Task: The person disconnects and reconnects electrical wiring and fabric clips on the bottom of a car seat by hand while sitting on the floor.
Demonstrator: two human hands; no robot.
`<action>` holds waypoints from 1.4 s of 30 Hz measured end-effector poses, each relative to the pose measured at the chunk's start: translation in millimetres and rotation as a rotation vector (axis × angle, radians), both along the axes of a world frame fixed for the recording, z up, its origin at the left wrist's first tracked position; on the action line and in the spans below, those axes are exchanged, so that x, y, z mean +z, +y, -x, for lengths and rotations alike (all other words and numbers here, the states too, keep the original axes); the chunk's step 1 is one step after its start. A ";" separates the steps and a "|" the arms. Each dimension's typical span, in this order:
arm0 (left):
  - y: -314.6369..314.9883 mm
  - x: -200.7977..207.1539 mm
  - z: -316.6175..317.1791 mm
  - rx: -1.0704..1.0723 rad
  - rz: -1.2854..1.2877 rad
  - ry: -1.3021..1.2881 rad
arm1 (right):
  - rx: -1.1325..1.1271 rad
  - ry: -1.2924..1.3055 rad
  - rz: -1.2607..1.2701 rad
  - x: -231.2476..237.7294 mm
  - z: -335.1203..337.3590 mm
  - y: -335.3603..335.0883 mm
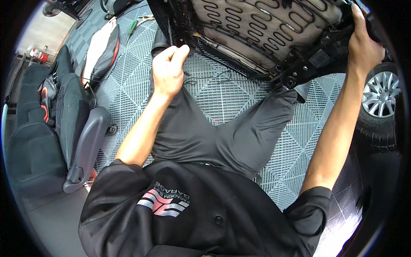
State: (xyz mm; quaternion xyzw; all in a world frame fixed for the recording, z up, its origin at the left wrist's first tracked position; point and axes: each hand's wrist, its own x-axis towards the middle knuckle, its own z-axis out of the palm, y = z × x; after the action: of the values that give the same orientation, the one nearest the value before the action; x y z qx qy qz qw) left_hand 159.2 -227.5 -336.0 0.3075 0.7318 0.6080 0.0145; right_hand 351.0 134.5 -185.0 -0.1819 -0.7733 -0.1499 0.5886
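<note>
A car seat (257, 32) is tipped up in front of me, its underside showing wavy wire springs (233, 19), pale padding and a black metal frame (319, 60). My right hand (364, 47) is wrapped round the frame's upper right edge, thumb on top. Beside the seat's left edge, my left hand (168, 73) is closed with thumb and fingers pressed together. Whatever it may hold is hidden. Thin dark cables (209, 79) lie on the floor under the seat, between my legs.
At left stands another black seat (40, 141). Beyond it lie a black, white and red seat cover (100, 51) and green-handled pliers (133, 28). A wheel (380, 96) is close by my right arm. Grey grid tiles (222, 105) cover the floor.
</note>
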 end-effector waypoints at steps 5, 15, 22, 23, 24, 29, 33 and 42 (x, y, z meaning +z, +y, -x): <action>-15.4 -26.7 10.5 0.028 0.145 0.078 | -0.206 0.050 -0.215 -20.7 -21.3 -21.1; -39.6 -37.5 24.5 -0.032 0.128 -0.018 | 0.102 -0.799 0.917 -327.6 119.7 -135.4; -53.6 -56.1 32.4 -0.018 0.070 -0.133 | 0.174 -0.947 0.790 -349.2 139.6 -102.4; -54.5 -57.6 33.1 -0.024 0.101 -0.029 | 0.207 -0.915 0.832 -350.0 139.1 -103.1; -53.1 -58.9 33.6 -0.035 0.078 -0.003 | 0.242 -0.883 0.872 -351.2 134.8 -105.6; -55.5 -53.2 37.3 0.010 -0.169 -0.153 | 0.218 -0.802 0.896 -351.0 131.1 -99.5; -50.6 -13.1 78.1 0.227 -0.448 -0.491 | 0.182 -0.731 0.841 -354.6 124.0 -101.4; -28.9 -73.8 30.7 0.051 0.101 -0.628 | 0.848 -0.253 1.765 -328.0 165.9 -207.0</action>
State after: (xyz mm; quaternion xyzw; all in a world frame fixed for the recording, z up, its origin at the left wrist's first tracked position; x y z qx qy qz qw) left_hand 128.5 -256.4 -409.7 0.0854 0.7282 0.6363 0.2397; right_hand 185.2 -72.5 -513.0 -0.2462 -0.6660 0.6857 0.1599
